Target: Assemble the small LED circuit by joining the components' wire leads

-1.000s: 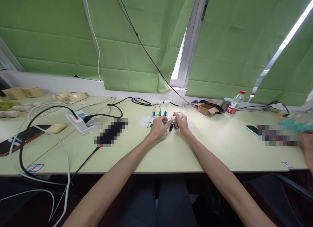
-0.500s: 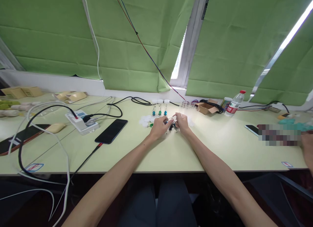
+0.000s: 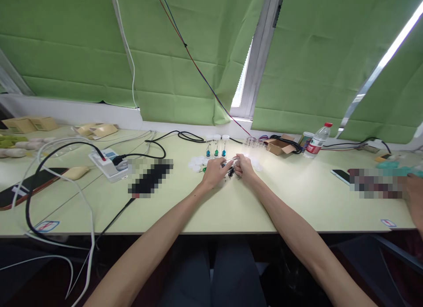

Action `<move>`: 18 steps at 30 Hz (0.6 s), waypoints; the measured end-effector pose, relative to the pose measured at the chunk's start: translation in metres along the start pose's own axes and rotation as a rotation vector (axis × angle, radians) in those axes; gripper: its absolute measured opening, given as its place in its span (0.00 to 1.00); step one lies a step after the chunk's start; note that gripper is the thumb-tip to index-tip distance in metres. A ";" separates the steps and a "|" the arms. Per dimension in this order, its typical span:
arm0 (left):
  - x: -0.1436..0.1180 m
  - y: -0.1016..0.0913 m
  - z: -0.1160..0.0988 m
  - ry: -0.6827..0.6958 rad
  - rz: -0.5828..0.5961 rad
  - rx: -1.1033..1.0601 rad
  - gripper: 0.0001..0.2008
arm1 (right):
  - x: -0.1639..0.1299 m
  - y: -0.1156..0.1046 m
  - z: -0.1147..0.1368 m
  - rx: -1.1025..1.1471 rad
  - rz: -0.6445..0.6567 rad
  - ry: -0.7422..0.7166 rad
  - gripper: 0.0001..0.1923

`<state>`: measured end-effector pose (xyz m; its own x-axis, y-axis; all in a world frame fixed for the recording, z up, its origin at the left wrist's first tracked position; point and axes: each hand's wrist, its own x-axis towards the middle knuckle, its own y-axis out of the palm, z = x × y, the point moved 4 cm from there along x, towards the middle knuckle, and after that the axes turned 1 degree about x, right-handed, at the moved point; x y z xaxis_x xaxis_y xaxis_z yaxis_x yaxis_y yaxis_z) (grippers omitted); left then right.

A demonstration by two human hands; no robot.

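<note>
My left hand (image 3: 214, 171) is closed in a pinch, fingertips on a small clear, shiny tube-like piece (image 3: 230, 161). At its other end my right hand (image 3: 245, 167) pinches the same piece; the exact kind is too small to make out. Small dark bits (image 3: 231, 171) lie on the table under my fingers. A green bit (image 3: 204, 169) sits by my left hand. Behind my hands stand three clear vials (image 3: 216, 147) with white tops and blue or green pieces inside. White round discs (image 3: 197, 163) are scattered left of them, with more to the right.
Clear tubes (image 3: 251, 142), an open cardboard box (image 3: 280, 146) and a red-capped water bottle (image 3: 319, 141) stand at the back. A power strip (image 3: 109, 164) and loose cables are left, near a blurred-out phone (image 3: 150, 179). At the right edge shows another person's hand (image 3: 414, 192).
My fingers have shifted slightly around the small clear piece, and my right hand's fingers are a little lower. The other person's hand has moved slightly. Otherwise things stay in place.
</note>
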<state>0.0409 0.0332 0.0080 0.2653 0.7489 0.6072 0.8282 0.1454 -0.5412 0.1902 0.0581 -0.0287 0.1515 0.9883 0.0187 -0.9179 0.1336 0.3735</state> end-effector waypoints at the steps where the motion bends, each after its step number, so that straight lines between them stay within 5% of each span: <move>1: 0.000 0.000 0.000 0.002 -0.002 0.006 0.21 | 0.000 0.000 0.000 0.002 0.012 0.020 0.11; 18: -0.002 0.002 0.000 0.032 -0.017 0.010 0.22 | -0.003 -0.005 0.012 -0.089 0.178 0.161 0.08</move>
<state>0.0424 0.0319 0.0061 0.2667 0.7252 0.6347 0.8278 0.1650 -0.5362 0.1990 0.0532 -0.0201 -0.0692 0.9948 -0.0742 -0.9548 -0.0445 0.2940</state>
